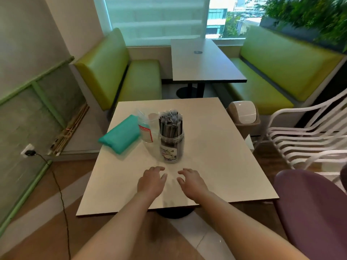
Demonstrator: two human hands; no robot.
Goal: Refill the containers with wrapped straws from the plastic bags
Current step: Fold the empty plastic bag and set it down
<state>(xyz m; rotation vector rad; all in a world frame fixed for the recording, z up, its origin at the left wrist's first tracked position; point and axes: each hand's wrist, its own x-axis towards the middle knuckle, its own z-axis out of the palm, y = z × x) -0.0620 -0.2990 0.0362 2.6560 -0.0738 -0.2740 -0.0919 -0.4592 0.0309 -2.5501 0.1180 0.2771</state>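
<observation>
A clear jar (171, 145) packed with upright dark wrapped straws (170, 122) stands near the middle of the pale table (216, 158). Behind it to the left stands a second clear container (147, 128) with a red-and-white label, which looks nearly empty. A teal plastic bag (120, 136) lies flat at the table's left edge. My left hand (152, 180) and my right hand (191, 182) hover just in front of the full jar, fingers spread, holding nothing and not touching it.
A small swing-lid bin (244, 114) stands past the table's right side. White stacked chairs (308, 139) and a purple seat (315, 207) are on the right. Green benches (131, 79) and another table (202, 62) sit behind. A black cable (60, 192) runs across the floor at left.
</observation>
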